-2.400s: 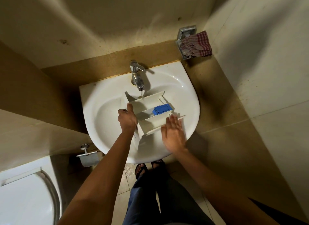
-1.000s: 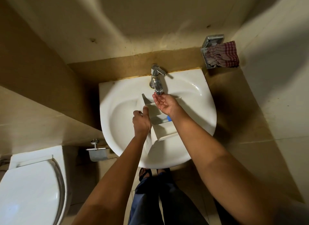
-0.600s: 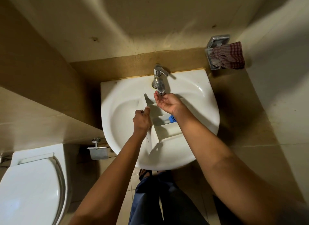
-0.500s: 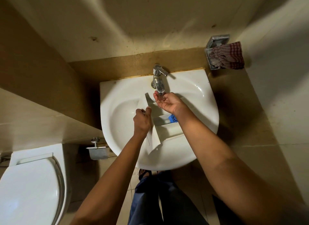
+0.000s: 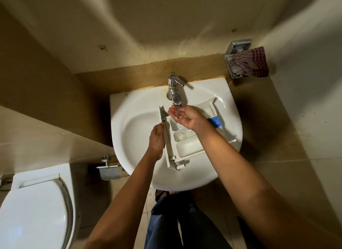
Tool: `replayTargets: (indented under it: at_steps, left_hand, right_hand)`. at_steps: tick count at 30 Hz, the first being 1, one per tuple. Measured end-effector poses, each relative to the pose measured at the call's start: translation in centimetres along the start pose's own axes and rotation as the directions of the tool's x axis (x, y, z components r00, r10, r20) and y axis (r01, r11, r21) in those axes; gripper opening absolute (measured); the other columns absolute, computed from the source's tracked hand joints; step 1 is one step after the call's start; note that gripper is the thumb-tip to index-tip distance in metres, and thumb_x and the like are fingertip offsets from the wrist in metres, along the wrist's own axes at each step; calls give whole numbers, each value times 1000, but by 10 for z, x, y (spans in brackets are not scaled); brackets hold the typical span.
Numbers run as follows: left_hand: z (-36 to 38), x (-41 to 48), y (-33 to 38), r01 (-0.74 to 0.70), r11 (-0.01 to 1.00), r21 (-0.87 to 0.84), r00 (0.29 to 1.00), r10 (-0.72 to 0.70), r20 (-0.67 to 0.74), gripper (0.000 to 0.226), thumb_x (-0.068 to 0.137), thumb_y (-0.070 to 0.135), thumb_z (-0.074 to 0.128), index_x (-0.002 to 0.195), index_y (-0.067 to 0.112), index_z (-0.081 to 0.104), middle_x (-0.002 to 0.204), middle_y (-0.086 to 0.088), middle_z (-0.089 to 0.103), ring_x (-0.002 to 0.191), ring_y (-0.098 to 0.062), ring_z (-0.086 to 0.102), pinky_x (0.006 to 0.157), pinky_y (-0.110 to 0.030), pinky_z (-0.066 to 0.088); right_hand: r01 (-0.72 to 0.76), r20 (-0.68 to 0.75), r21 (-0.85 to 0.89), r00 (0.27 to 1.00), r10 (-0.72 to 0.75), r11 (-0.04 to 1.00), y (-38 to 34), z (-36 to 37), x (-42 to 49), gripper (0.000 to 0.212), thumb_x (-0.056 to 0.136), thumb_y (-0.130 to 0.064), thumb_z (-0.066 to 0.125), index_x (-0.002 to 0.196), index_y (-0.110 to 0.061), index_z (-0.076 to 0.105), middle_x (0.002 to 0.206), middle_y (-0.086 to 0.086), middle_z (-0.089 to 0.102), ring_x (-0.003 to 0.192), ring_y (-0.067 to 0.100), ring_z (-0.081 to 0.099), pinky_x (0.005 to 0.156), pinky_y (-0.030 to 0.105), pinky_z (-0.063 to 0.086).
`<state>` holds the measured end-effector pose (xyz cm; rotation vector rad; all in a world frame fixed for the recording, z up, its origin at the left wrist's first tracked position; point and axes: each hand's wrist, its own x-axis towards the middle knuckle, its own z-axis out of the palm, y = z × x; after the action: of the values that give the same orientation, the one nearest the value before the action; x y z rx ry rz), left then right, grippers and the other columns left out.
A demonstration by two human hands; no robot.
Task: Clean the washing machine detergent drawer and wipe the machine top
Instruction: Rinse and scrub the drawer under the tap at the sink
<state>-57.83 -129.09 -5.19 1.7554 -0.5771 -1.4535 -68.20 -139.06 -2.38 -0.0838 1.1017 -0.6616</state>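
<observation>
**Detergent drawer in the sink, one hand cupped under the tap**

Your left hand (image 5: 157, 139) grips the left wall of the white detergent drawer (image 5: 187, 146). The drawer lies in the white sink (image 5: 129, 104) with its compartments facing up and a blue insert (image 5: 215, 121) on its right side. Your right hand (image 5: 185, 117) is palm up and loosely cupped beneath the tap (image 5: 174, 93), grasping nothing, with water pooling in it. A checked cloth (image 5: 249, 64) sits against the wall to the right.
</observation>
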Motion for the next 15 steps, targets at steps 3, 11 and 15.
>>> replayTargets:
  at_steps: [3,11,15]
  left_hand:
    - [-3,-3,-4,13,997,-79,998,-7,67,27,101,26,31,84,14,49,80,-5,46,77,-17,42,71,-31,39]
    - [-9,-2,-5,101,971,-218,979,-57,197,28,101,26,37,94,13,61,83,-3,71,71,-16,69,63,-26,56]
    - [-9,-2,-4,95,972,-216,981,-53,189,26,101,26,38,95,12,59,79,-1,69,70,-14,65,65,-25,55]
  right_hand:
    - [31,49,-203,999,-22,979,9,-1,-4,22,99,0,40,86,1,57,86,15,62,78,22,61,59,23,56]
    - [306,-36,-354,940,-340,883,19,-4,12,30,92,11,38,83,-8,59,72,2,53,67,12,51,66,18,51]
    - [232,24,-320,971,-237,919,14,-2,10,24,95,11,39,95,0,59,76,6,55,71,15,54,79,23,55]
